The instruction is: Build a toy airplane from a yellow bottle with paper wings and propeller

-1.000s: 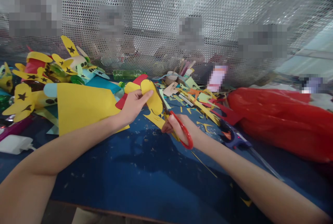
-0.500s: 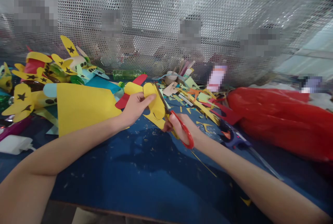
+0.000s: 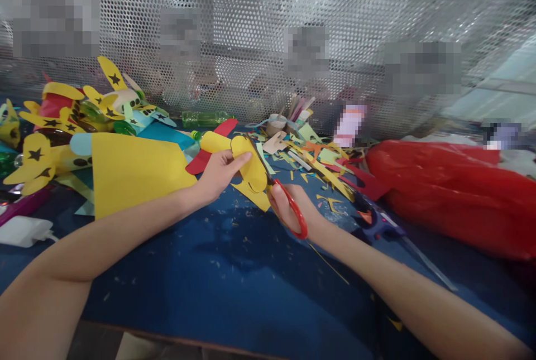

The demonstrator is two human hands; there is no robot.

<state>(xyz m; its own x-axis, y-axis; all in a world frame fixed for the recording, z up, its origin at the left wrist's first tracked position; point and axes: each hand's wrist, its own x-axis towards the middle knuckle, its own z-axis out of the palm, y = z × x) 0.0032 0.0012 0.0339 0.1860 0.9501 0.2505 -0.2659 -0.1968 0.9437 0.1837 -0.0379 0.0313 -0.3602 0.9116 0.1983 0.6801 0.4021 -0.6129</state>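
Observation:
My left hand (image 3: 220, 173) pinches a yellow paper piece (image 3: 252, 166) with a rounded outline, thumb on top. In my right hand (image 3: 288, 204) is a pair of scissors with red handles (image 3: 300, 216); the dark blades lie along the right edge of the yellow paper. The scissors' blades look nearly closed. Just below the piece, a yellow paper offcut (image 3: 256, 197) extends toward my right fingers. Behind my left hand are a yellow paper-covered roll (image 3: 214, 141) and a red paper shape (image 3: 226, 127). A large yellow sheet (image 3: 138, 173) lies left of my left hand.
Paper-decorated bottles with black stars (image 3: 36, 154) crowd the left. Paper scraps (image 3: 322, 167), a purple glue gun (image 3: 379, 223) and a red plastic bag (image 3: 452, 198) lie to the right. A white charger (image 3: 25, 231) sits at left. A perforated metal panel (image 3: 251, 25) stands behind.
The scissors' blades have closed somewhat, and my right fingers have loosened from the lower yellow offcut. My left hand stays in place on the paper.

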